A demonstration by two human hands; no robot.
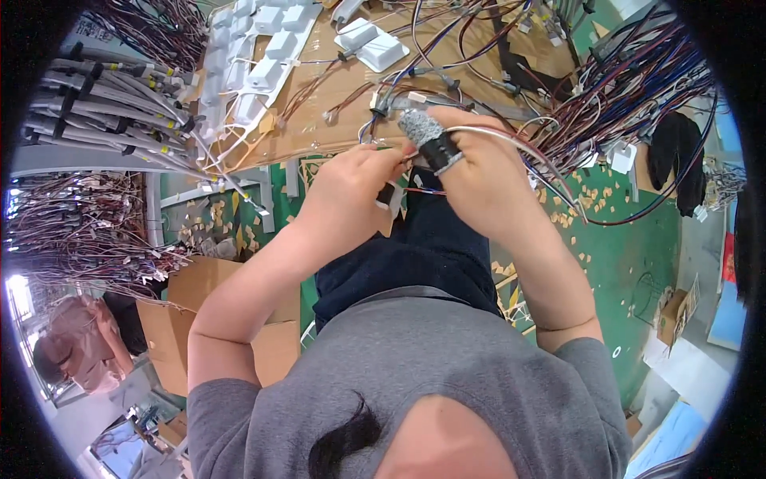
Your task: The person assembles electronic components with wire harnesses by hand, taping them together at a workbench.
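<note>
Both my hands meet over the near edge of the cardboard-covered bench. My left hand (347, 188) is closed in a pinch on thin wires, with a white connector (392, 195) showing under its fingers. My right hand (487, 180) is closed on the same wire harness (424, 191), close to the left fingertips. One right-hand digit wears a grey fuzzy cover (420, 126) bound with black tape (439, 152). Red and white wires (523, 146) loop over the back of the right hand. The exact pinch point is hidden by the fingers.
White plastic holders (267, 73) and a loose white block (372, 45) lie on the cardboard bench top (319, 104). Grey cable bundles (104, 96) hang at left, coloured wire bundles (630, 88) at right. A cardboard box (179, 319) stands lower left; another person (84, 343) is beyond it.
</note>
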